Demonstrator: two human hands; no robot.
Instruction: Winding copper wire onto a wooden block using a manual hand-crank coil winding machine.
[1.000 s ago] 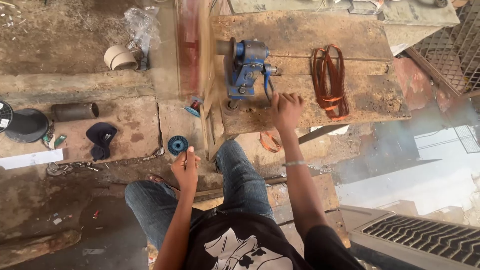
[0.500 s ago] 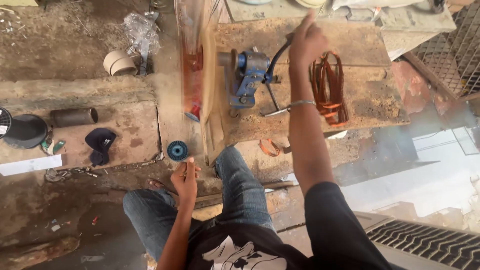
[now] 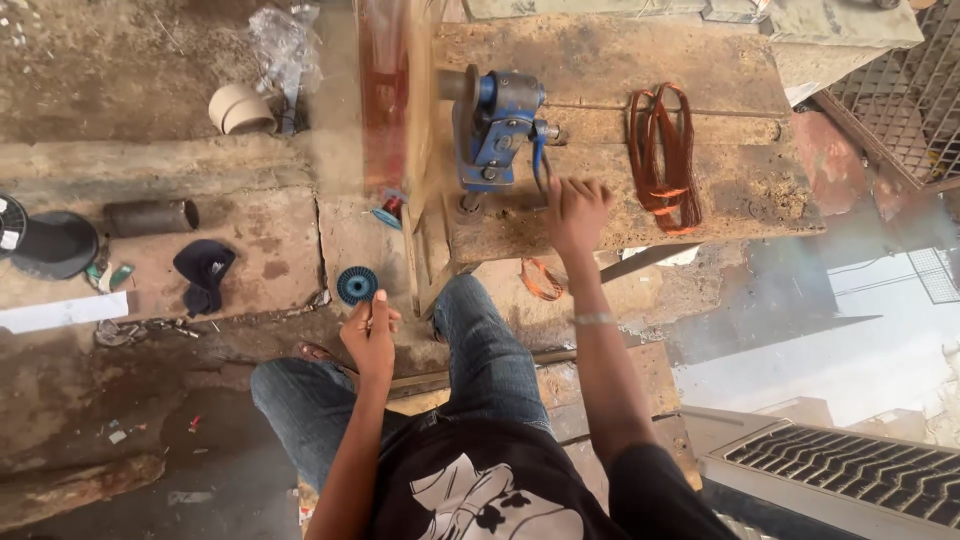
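Two hands, two jobs: my right hand (image 3: 575,210) sits closed on the handle of the blue bench vise (image 3: 497,125), which stands just ahead on the worktop (image 3: 720,190). My left hand (image 3: 370,335), nearer me, pinches a blue flap disc (image 3: 357,285).

One blue vise (image 3: 497,130) is on the worktop (image 3: 720,190). One bundle of red-brown straps (image 3: 662,150) lies on it too, and one smaller orange loop (image 3: 541,279) lies on the ground below. One blue disc (image 3: 356,285) sits on the floor. There are two hands: the left (image 3: 370,335) and the right (image 3: 575,210). One dark pipe (image 3: 150,216), one dark cap (image 3: 203,272), one black round lid (image 3: 55,243), one tan roll (image 3: 240,108), one clear plastic bag (image 3: 285,45) and one white strip (image 3: 60,313) are seen on the floor.
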